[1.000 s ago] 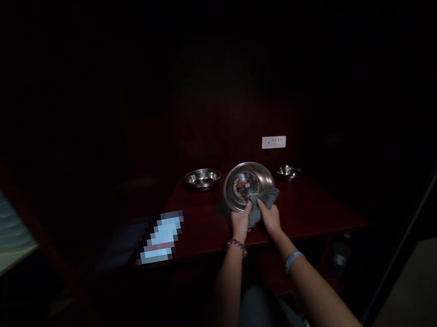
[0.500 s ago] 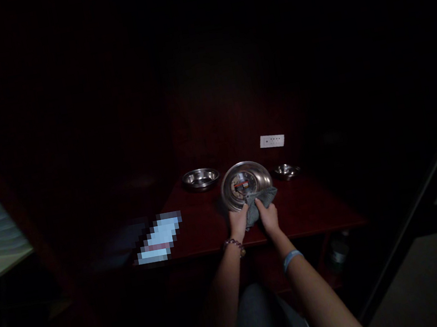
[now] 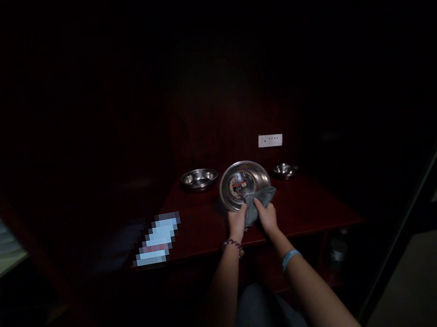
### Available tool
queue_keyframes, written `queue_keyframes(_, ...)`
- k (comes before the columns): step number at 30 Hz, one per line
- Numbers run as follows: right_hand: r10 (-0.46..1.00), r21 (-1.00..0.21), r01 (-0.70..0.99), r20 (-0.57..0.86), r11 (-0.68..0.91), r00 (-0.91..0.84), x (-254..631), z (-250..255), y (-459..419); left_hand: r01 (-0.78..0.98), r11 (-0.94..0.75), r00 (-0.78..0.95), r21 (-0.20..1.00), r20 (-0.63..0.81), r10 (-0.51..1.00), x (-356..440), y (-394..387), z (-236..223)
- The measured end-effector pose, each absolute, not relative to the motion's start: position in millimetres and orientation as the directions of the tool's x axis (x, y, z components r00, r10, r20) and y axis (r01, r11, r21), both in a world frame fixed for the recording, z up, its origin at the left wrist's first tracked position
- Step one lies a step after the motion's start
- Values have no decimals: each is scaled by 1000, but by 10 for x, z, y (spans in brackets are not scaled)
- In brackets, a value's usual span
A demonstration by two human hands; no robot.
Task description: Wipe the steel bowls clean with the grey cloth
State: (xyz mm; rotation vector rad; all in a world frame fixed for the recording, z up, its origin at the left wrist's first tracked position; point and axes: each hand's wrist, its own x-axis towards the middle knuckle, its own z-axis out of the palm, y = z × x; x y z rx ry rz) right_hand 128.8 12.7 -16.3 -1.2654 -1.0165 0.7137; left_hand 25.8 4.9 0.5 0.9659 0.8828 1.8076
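Observation:
A shiny metal basin (image 3: 262, 175) is tilted toward me above the dark red desk, with a label on its bottom. My left hand (image 3: 238, 222) grips its near rim, thumb on top, a beaded bracelet at the wrist. Beside it, my right hand (image 3: 268, 217) is closed around a grey cloth (image 3: 264, 197) pressed against the same rim. The cloth hangs between both hands and covers part of the basin's edge. My right wrist carries a light blue band. Fingers under the rim are hidden.
On the desk (image 3: 204, 228), a wide metal bowl (image 3: 199, 179) stands behind left and a smaller metal bowl (image 3: 285, 170) behind right. A white socket plate (image 3: 270, 140) is on the back wall. A blurred-out bright rectangle (image 3: 158, 239) lies at left. A bottle (image 3: 338, 252) stands below.
The whole view has shifted slightly. My hands, the basin and the cloth keep nearly the same pose; no grip has changed.

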Motion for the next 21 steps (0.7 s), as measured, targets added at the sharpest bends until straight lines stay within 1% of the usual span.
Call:
queue_keyframes(7, 879, -976, 98, 216, 193, 425, 1271, -132, 89, -377, -332, -299, 865, 226, 927, 266, 46, -7)
queue_keyframes(10, 877, -975, 88, 224, 206, 424, 1266, -123, 80, -366, -337, -287, 867, 239, 927, 270, 44, -5)
queue_keyframes(21, 879, -981, 86, 196, 176, 434, 1270, -118, 85, -386, -351, -245, 853, 272, 930, 277, 17, 31)
